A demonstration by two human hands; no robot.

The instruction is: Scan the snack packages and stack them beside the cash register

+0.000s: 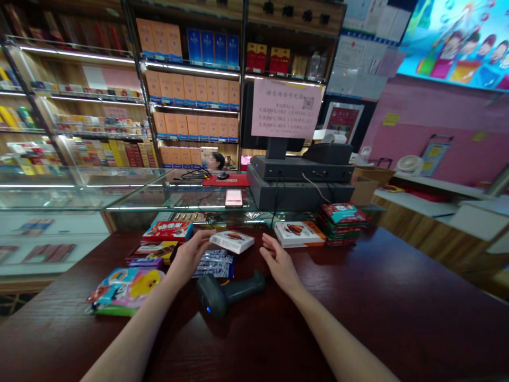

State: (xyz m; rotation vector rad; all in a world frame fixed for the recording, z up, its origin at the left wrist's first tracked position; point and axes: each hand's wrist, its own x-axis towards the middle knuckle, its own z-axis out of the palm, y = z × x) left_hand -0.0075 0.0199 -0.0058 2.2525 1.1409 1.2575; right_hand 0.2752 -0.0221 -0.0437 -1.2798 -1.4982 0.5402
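Note:
My left hand (190, 254) grips a small white box (232, 241) by its left end and holds it just above the dark wooden counter (397, 307). My right hand (278, 261) hovers open to the right of that box, fingers spread, holding nothing. A dark handheld barcode scanner (227, 293) lies on the counter between my forearms, with a blue light on its head. Blue wrapped snack packs (214, 263) lie under my left hand.
Left of my hand lie a red box (168, 231), flat packets (153, 252) and a colourful cartoon bag (125, 289). A white box (299, 233) and a stack of red-green packs (342, 223) sit right. Behind stand a glass case (131, 199), a register (302, 180), stocked shelves.

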